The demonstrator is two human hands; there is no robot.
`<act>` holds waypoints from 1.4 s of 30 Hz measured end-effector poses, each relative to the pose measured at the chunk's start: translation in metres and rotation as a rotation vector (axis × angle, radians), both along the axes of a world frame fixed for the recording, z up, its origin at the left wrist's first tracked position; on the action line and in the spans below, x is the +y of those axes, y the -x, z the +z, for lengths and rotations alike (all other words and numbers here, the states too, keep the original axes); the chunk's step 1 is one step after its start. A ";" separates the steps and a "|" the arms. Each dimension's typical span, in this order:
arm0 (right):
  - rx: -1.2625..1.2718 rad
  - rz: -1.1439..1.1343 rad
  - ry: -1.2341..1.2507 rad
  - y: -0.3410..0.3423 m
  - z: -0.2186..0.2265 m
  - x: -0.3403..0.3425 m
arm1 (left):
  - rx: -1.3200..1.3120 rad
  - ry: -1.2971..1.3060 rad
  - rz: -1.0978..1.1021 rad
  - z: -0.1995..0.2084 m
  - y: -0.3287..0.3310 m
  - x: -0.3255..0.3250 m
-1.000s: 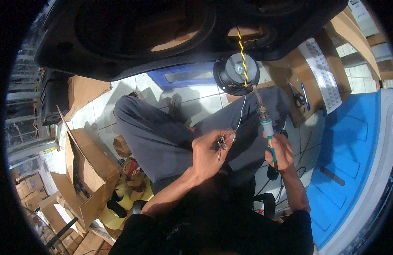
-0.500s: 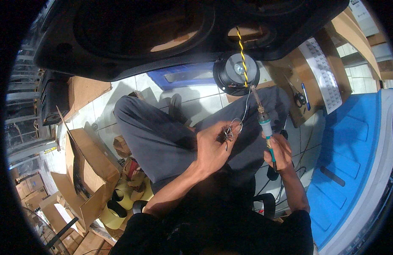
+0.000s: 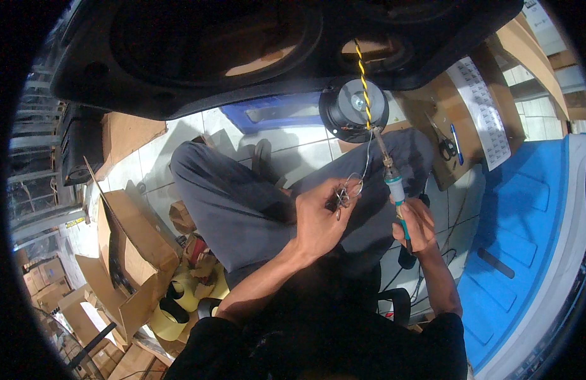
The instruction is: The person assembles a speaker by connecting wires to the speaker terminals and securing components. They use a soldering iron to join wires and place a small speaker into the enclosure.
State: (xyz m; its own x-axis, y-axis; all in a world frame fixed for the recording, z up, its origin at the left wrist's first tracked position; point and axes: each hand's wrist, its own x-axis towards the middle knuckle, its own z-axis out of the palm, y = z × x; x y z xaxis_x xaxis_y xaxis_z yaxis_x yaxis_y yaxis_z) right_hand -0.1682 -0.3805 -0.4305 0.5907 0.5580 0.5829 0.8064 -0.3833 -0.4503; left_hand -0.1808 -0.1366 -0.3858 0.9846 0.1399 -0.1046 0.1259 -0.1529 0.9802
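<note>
In my right hand (image 3: 415, 225) is a soldering iron (image 3: 394, 183) with a white and green handle, its tip pointing up at the edge of a round black speaker driver (image 3: 354, 111). My left hand (image 3: 323, 212) is closed around a tangled coil of thin solder wire (image 3: 347, 193). One strand runs up from the coil to the iron's tip. A twisted yellow and black wire (image 3: 364, 79) comes down from a hole in the big black cabinet and ends at the driver's edge, by the tip. Whether tip and terminal touch is too small to tell.
The black cabinet (image 3: 204, 95) spans the far side. Scissors (image 3: 446, 147) and a blue pen (image 3: 456, 143) lie on cardboard at the right, beside a printed sheet (image 3: 478, 114). A blue plastic panel (image 3: 521, 247) is at far right; an open cardboard box (image 3: 134, 247) and yellow tape rolls (image 3: 166, 318) are left.
Almost everything holds its place. My left hand and the solder coil have shifted very slightly to the right; the iron's tip stays at the driver's edge.
</note>
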 end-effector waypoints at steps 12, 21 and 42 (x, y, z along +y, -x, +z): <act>-0.052 0.003 0.079 -0.002 0.006 0.000 | -0.007 0.019 0.016 0.000 -0.001 -0.002; -0.116 -0.031 0.065 0.000 0.007 -0.001 | -0.052 -0.134 -0.041 0.001 0.021 0.012; -0.090 0.025 0.117 0.007 0.007 0.019 | -0.057 -0.140 0.075 -0.005 0.013 0.037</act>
